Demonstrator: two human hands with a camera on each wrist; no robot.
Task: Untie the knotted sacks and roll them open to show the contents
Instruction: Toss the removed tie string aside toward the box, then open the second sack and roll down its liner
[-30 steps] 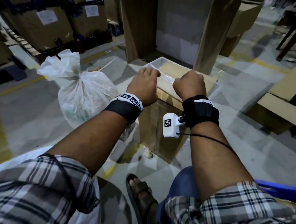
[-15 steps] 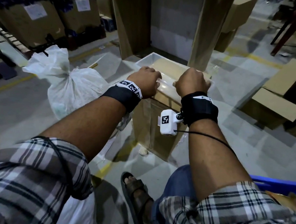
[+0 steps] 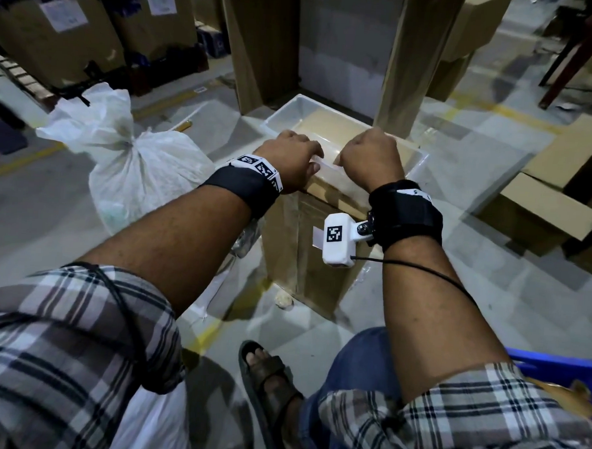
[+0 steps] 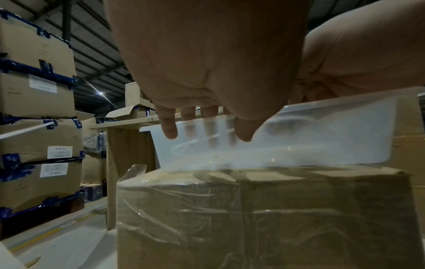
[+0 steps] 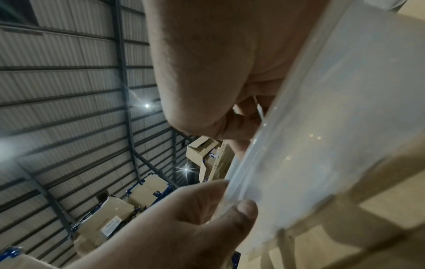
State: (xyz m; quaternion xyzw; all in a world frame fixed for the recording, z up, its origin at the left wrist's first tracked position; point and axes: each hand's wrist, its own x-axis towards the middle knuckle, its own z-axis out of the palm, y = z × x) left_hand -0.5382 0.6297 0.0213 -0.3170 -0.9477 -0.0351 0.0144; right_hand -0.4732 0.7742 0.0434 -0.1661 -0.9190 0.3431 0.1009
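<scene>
A knotted white sack stands on the floor left of centre, its neck tied and its top flared. A translucent plastic tub sits on a tape-wrapped cardboard box. My left hand grips the tub's near rim, fingers hooked inside and thumb outside. My right hand grips the same rim to the right, its fingers curled over the edge. The tub looks empty. Both hands are well to the right of the sack.
Stacked cardboard cartons with blue strapping line the back left. A tall brown panel structure stands behind the tub. Open flat cartons lie to the right. A blue crate edge is near my right knee, and my sandalled foot is below.
The view has shifted a little, and both hands keep their grip on the tub's near rim. The sack has not moved.
</scene>
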